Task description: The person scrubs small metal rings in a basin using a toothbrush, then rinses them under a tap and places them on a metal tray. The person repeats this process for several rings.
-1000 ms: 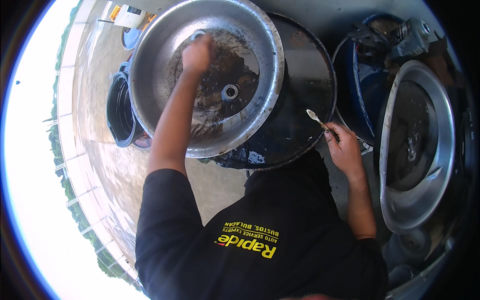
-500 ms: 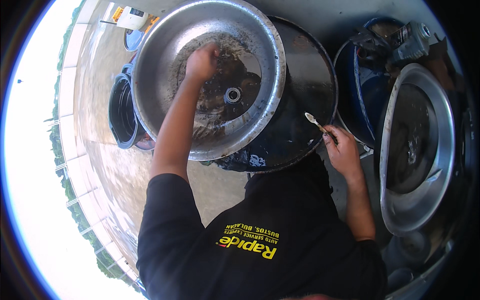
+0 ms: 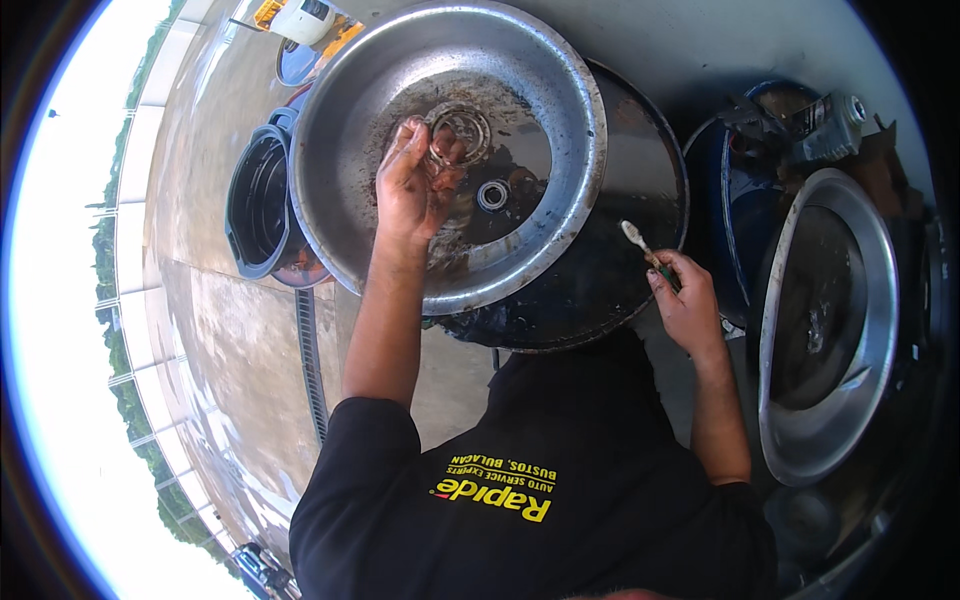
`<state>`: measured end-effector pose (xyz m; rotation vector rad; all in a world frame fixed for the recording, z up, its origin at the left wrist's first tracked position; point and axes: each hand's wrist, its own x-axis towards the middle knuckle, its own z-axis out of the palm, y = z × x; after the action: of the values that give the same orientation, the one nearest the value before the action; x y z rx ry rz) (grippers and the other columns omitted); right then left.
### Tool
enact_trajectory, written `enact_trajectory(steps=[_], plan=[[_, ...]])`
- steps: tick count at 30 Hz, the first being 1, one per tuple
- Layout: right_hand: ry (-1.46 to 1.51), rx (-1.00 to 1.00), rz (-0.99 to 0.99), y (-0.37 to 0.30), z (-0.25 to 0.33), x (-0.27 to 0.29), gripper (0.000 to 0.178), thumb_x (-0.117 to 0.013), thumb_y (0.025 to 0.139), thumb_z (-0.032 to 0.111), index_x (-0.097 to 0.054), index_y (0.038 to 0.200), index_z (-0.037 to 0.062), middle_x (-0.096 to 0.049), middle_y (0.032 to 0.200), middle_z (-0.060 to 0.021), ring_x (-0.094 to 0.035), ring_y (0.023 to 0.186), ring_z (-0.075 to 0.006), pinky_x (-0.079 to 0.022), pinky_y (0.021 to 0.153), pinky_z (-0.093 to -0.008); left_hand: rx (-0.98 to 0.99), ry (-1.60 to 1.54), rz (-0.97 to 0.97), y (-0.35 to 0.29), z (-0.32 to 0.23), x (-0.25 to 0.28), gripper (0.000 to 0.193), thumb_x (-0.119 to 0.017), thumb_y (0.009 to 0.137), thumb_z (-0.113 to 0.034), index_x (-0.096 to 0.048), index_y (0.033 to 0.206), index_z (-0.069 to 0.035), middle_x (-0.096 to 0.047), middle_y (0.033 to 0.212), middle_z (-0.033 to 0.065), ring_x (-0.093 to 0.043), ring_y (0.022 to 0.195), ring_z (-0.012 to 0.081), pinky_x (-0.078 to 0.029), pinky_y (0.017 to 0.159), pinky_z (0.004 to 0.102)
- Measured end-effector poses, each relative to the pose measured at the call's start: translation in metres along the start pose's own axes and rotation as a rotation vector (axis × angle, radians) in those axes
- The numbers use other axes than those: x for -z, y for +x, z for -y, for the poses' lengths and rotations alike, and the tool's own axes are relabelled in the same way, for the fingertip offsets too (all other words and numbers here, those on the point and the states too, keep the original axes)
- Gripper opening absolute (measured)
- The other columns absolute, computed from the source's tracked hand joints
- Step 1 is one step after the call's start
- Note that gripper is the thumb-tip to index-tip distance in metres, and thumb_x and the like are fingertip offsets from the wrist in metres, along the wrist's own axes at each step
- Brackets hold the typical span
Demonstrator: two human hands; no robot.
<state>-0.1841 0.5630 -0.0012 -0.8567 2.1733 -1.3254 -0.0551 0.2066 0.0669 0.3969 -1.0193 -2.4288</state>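
Note:
Over the wide metal basin (image 3: pixel 335 200), my left hand (image 3: pixel 412 185) grips a metal ring (image 3: pixel 476 130) that looks like a bearing, its fingers partly inside and around it. A smaller bearing-like ring (image 3: pixel 492 196) lies in the shallow dark liquid on the basin's bottom. Right of the basin, my right hand (image 3: pixel 690 305) pinches a toothbrush (image 3: pixel 640 243) by its dark handle, the pale bristle head pointing up and left. Dark grime marks the fingers of both hands.
The basin rests on a black drum (image 3: pixel 640 170). At left stands a dark tub (image 3: pixel 245 250); at right a second metal basin (image 3: pixel 830 440) leans tilted. Behind it are a blue drum (image 3: pixel 725 210) and a grey bottle (image 3: pixel 830 130). A floor grate (image 3: pixel 310 350) runs at lower left.
My left hand has risen from the basin's bottom, turned over, and now shows the ring in its fingers. My right hand holds the toothbrush much as before. The whole view has shifted slightly.

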Motion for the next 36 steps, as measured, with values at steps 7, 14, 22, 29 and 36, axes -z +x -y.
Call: enact_trajectory(steps=[7,14,22,29,36], plan=[[0.763,-0.084,0.098,0.038,0.063,-0.029,0.044,-0.073,0.096,0.009,-0.056,0.136,-0.0007,-0.066,0.107,-0.0068,-0.066,0.092,-0.0116,-0.055,0.080,-0.0253,0.011,-0.022,0.138,-0.041,0.028,-0.040,0.026,-0.066,0.099,-0.019,-0.055,0.122,-0.014,-0.051,0.081,0.0052,-0.044,0.067,0.0134,-0.037,0.058,0.0216],[0.781,-0.076,0.023,0.024,0.040,-0.056,0.031,-0.069,0.099,0.009,-0.059,0.124,-0.0064,-0.069,0.102,-0.0094,-0.070,0.083,-0.0152,-0.062,0.069,-0.0298,0.160,0.415,0.109,-0.088,0.099,-0.065,0.041,-0.064,0.101,-0.010,-0.045,0.138,-0.005,-0.063,0.114,0.0096,-0.063,0.099,0.0134,-0.051,0.075,0.0213],[0.495,-0.400,-0.428,0.007,-0.066,-0.012,0.024,-0.074,0.098,0.016,-0.062,0.107,-0.0040,-0.067,0.087,-0.0067,-0.063,0.065,-0.0111,-0.056,0.056,-0.0269,0.003,0.741,0.113,-0.074,0.069,-0.048,0.022,-0.064,0.097,0.002,-0.062,0.119,-0.001,-0.063,0.124,0.0071,-0.060,0.109,0.0125,-0.050,0.092,0.0271],[0.152,-0.379,-0.671,0.077,-0.113,0.029,0.031,-0.074,0.094,0.025,-0.067,0.098,-0.0047,-0.071,0.081,-0.0180,-0.073,0.072,-0.0269,-0.057,0.063,-0.0391,-0.032,0.914,-0.012,-0.071,0.041,-0.025,0.020,-0.067,0.101,-0.015,-0.063,0.117,-0.003,-0.069,0.122,0.0114,-0.067,0.109,0.0194,-0.052,0.087,0.0308],[-0.408,-0.459,-0.763,0.149,-0.138,0.080,0.036,-0.060,0.098,0.034,-0.071,0.102,-0.0005,-0.072,0.100,-0.0305,-0.068,0.099,-0.0507,-0.053,0.090,-0.0551,0.078,0.881,0.019,-0.086,0.047,-0.032,0.018,-0.066,0.099,-0.005,-0.063,0.115,0.001,-0.067,0.116,0.0086,-0.060,0.104,0.0132,-0.047,0.094,0.0283]])
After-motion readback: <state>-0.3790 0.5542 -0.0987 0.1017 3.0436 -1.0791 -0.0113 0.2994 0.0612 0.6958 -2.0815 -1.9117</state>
